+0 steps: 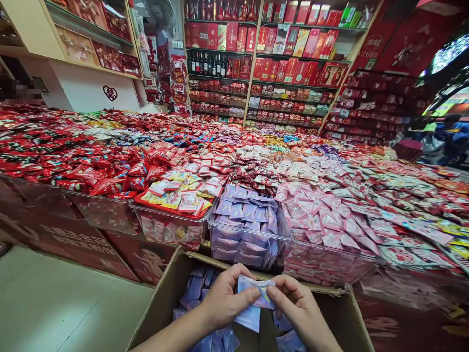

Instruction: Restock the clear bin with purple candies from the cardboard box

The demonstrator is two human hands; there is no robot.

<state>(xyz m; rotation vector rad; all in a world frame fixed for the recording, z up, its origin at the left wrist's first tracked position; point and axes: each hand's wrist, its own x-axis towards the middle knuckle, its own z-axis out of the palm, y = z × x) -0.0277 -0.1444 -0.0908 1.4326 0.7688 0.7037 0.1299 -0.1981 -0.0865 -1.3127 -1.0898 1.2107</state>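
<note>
My left hand [223, 298] and my right hand [295, 305] both pinch the same pale purple candy packet [256, 296], holding it between them over an open cardboard box [164, 298]. More purple packets [196, 288] lie inside the box beneath my hands. Just beyond the box stands a clear plastic bin [249, 244] piled with the same purple packets.
A long display counter carries many clear bins of wrapped sweets: pink packets [330, 225] to the right, red and yellow ones [176, 195] to the left. Shelves of red gift boxes and bottles [264, 54] line the back wall. Tiled floor [47, 303] lies at lower left.
</note>
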